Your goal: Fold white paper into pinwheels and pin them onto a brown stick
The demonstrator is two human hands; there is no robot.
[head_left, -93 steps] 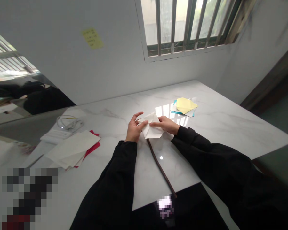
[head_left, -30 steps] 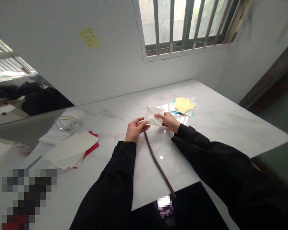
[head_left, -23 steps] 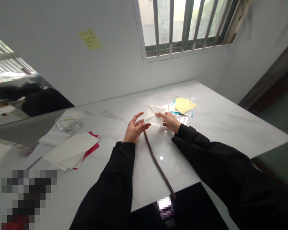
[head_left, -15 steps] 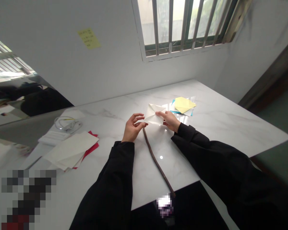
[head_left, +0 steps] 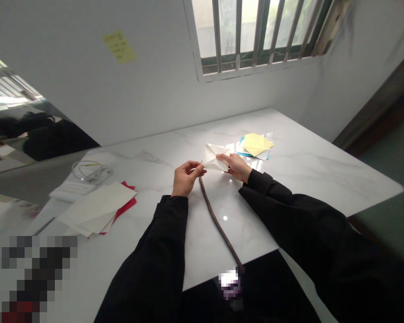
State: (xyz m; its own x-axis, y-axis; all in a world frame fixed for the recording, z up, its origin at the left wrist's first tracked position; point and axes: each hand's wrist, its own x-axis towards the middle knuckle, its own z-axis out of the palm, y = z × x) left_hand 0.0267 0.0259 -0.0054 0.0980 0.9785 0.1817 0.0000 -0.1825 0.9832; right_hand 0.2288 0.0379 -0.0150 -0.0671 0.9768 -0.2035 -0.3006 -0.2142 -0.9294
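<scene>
Between my two hands is a piece of cream paper [head_left: 212,157], folded like a small envelope with creases meeting near its middle. My right hand [head_left: 238,167] grips its right side, thumb on top and fingers beneath. My left hand [head_left: 186,178] is closed in a pinch at the paper's lower left corner. A long, slightly bent brown strip [head_left: 215,220], a stick or a cord, runs from below my left fingers towards the front edge; its far end is hidden by that hand.
Yellow, white and blue papers [head_left: 257,144] lie beyond my right hand. To the left are cream sheets [head_left: 96,206] over red ones, and a coiled white cable [head_left: 90,171]. The marble-patterned table [head_left: 316,175] meets a wall with a barred window [head_left: 249,36] and a yellow note [head_left: 119,47].
My left fingers, spread apart before, have closed into a pinch at the paper's left corner. The right hand keeps its grip. The whole view has shifted slightly.
</scene>
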